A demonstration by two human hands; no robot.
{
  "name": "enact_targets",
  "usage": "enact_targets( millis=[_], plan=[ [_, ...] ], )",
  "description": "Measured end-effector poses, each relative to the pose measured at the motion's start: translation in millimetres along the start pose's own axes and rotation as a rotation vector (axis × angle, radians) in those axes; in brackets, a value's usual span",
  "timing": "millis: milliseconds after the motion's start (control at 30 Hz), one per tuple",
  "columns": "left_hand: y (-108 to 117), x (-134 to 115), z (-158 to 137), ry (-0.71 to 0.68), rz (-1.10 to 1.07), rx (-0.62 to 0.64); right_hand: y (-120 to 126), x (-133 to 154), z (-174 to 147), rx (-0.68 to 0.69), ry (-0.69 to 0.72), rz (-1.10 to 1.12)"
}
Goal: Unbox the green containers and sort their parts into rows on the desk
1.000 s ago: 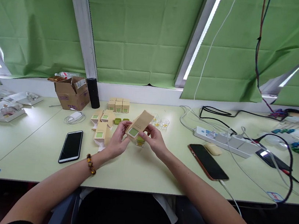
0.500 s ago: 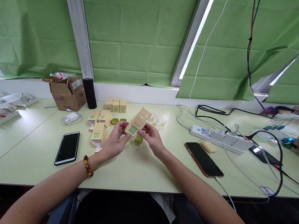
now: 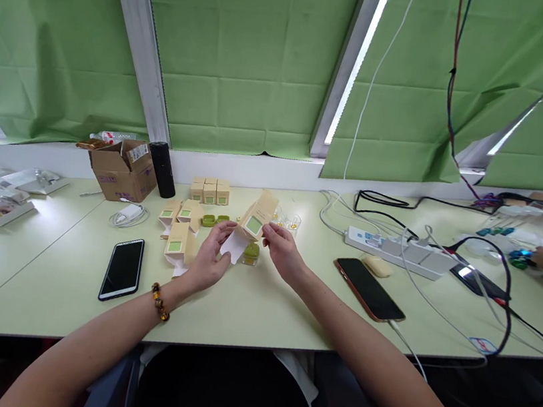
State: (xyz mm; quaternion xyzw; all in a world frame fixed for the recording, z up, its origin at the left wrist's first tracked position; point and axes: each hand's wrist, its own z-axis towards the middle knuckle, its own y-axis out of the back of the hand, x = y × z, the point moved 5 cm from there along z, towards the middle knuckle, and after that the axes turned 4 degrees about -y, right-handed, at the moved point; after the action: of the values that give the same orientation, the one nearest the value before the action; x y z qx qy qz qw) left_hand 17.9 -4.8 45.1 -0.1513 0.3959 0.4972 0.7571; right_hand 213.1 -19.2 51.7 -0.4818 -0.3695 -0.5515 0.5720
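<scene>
A small tan cardboard box with a green-edged window is held tilted between my two hands above the table. Its white inner flap hangs out at the lower end. My left hand grips the flap side, thumb on the white part. My right hand pinches the box's right edge. Just below the box, a small glass jar with a green lid stands on the table. To the left lie several similar boxes with their flaps out, such as the nearest box. Green lids and clear glass jars sit behind my hands.
Three closed tan boxes stand at the back. A phone lies left, another phone right, near a white power strip and cables. A brown carton and black cylinder stand back left. Another person's hand is far right.
The box has been tipped and shifted slightly right and up. Its white flap now shows at the lower left, and the jar beneath is more exposed.
</scene>
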Motion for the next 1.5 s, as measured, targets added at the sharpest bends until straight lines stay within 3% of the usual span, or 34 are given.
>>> enact_targets(
  millis=[233, 400, 600, 900, 1233, 1500],
  plan=[
    [4, -5, -1, -0.037, 0.396, -0.069, -13, 7, -8, 0.059, -0.012, 0.011],
    [8, -11, -1, -0.118, 0.508, -0.142, -20, 7, -11, 0.103, -0.029, 0.002],
    [8, -16, -1, -0.167, 0.443, -0.099, -18, 1, -7, 0.080, -0.054, 0.022],
    [7, -5, 0, -0.027, 0.358, -0.126, -18, -2, -7, 0.087, -0.046, 0.001],
    [8, -2, -1, 0.003, 0.344, -0.120, -19, 1, -9, 0.110, -0.065, -0.007],
    [8, 0, 1, 0.074, 0.117, -0.037, -12, 4, -8, 0.020, -0.058, 0.015]
  ],
)
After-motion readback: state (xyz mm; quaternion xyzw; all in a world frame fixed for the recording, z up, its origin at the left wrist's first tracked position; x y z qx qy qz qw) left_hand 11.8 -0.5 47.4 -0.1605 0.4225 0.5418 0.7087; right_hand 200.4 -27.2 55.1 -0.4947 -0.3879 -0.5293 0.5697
